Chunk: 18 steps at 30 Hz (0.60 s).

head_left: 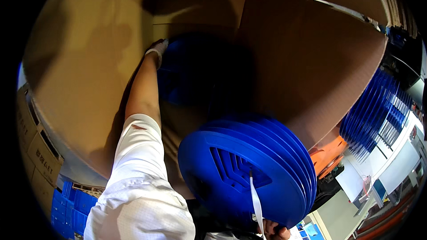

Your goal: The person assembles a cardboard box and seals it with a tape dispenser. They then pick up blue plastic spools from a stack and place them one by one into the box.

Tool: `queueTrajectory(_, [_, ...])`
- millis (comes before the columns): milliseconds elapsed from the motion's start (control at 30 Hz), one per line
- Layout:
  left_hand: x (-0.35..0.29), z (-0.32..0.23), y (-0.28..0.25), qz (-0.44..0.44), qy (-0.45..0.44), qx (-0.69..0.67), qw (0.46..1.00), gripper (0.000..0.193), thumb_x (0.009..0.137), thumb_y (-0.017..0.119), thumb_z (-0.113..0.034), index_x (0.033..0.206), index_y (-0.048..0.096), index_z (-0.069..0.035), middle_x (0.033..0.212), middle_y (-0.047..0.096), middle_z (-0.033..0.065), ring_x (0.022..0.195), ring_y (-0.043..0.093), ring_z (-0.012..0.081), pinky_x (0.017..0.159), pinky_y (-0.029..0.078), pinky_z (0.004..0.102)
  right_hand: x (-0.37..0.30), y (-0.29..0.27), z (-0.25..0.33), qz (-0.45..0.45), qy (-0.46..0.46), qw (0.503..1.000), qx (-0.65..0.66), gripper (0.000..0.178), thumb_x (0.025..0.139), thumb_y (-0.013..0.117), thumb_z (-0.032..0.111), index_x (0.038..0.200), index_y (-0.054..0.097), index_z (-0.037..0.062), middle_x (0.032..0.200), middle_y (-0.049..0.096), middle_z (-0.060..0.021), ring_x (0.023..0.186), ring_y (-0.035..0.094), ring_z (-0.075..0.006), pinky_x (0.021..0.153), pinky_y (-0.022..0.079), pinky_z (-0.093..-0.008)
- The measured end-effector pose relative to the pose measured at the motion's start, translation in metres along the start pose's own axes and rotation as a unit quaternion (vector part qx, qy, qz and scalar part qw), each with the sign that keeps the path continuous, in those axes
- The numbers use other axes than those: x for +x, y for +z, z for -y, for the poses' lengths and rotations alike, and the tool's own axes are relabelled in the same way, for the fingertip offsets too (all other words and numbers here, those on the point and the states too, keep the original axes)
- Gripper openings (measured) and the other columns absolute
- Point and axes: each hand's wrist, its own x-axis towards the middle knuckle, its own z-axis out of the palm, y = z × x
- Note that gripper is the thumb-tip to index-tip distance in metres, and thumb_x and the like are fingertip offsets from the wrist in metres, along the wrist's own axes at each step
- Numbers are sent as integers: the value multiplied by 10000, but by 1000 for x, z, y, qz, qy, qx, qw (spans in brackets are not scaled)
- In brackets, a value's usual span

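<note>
My left arm reaches deep into a large open cardboard box [311, 62]. My left hand [157, 50], pale and glove-like at the wrist, closes at the left rim of a blue round plastic piece [175, 64] inside; shadow hides most of that piece and part of my fingers. Close to me, a stack of blue plastic discs [200, 151] stands tilted on edge, several deep. The front disc has a recessed panel with angular slots. My right hand [275, 230] has its fingers curled at the stack's lower edge, its palm hidden. A thin white strip [256, 202] hangs before the front disc.
Beyond the box wall on the right is another row of blue discs [376, 111], with an orange object [328, 151] below it. Stacked cartons [42, 151] and blue crates [71, 209] stand at the left. A pale work surface [342, 213] lies lower right.
</note>
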Motion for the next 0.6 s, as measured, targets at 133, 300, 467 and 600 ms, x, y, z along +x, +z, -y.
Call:
queueTrajectory(133, [-43,-53,3,117,-79,5,990,664,911,345,-476,1495,213,-189,1549,209,29,1398,220,215,1130,143,386,-14,-1,3,-55,52,997,-4,521,830,564,585,646,390,129,674,361,3,668,355,-192,627,317,-330])
queueTrajectory(300, [-129,-63,-9,7,-101,-199,975,682,909,374,-510,1464,263,-130,1506,274,101,1373,273,269,1112,204,403,-17,-8,21,-13,-86,996,20,446,873,568,542,940,595,102,508,300,60,430,288,-90,477,333,-286])
queueTrajectory(467, [-263,-81,23,53,-48,-62,996,731,913,400,-561,1425,328,-45,1455,346,199,1348,330,347,1091,282,407,-20,16,64,16,-162,986,25,505,858,529,612,965,614,126,489,266,71,422,260,-70,447,300,-259])
queueTrajectory(600, [-357,-85,111,95,69,15,993,672,909,425,-531,1384,397,-56,1406,413,222,1322,364,370,1064,330,406,22,42,84,94,-138,984,56,483,850,522,640,861,581,161,515,270,61,494,299,-109,533,320,-287])
